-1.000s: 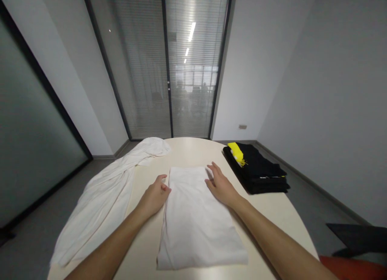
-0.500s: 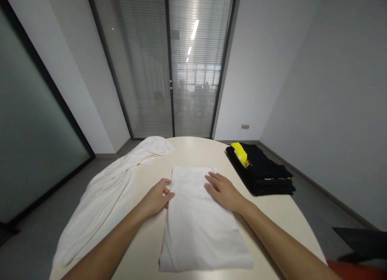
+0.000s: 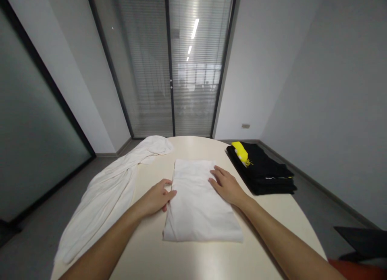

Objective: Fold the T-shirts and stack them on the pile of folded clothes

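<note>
A folded white cloth lies flat on the round beige table in front of me. My left hand rests at the cloth's left edge, fingers touching the fabric. On the cloth's upper right part my right hand lies palm down with fingers spread. Neither hand grips anything.
A loose white garment sprawls over the table's left side and hangs past the edge. A stack of folded black clothes with a yellow patch sits at the right rim. Glass doors with blinds stand behind the table. A dark chair part shows at the lower right.
The white cloth has slid away from me across the table, its near edge now farther up. Both hands moved forward with it.
</note>
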A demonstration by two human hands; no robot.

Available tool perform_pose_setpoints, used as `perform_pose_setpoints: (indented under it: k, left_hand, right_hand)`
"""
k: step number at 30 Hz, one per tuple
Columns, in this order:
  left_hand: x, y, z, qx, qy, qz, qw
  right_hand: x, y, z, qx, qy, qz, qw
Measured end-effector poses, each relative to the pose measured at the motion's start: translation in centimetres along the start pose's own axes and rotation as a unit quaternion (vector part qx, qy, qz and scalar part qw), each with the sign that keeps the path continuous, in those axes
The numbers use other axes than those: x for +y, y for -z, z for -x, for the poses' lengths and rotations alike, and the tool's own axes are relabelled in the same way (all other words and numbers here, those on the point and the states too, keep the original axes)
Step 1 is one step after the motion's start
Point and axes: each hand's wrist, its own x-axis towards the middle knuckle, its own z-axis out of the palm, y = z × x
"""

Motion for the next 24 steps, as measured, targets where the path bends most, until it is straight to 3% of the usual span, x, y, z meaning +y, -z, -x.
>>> perform_pose_setpoints:
  k: [7, 11, 14, 24]
  left_hand:
    - [1.3, 1.1, 1.3, -0.091, 0.055, -0.012, 0.994]
    - [1.9, 1.4, 1.7, -0.107, 0.049, -0.011, 0.993]
    - [2.4, 1.6, 2.1, -0.118, 0.079, -0.032, 0.989]
    - [3.0, 1.9, 3.2, -0.291, 0.119, -0.067, 0.947]
  right_hand:
    - [0.2, 0.2, 0.7, -0.024, 0.013, -0.016, 0.999]
    - [0.3, 0.0, 0.7, -0.04, 0.01, -0.015, 0.999]
    - [0.3, 0.1, 0.8, -0.057, 0.007, -0.006, 0.998]
    - [-0.2, 0.4, 1.3, -0.106, -0.017, 0.009, 0.994]
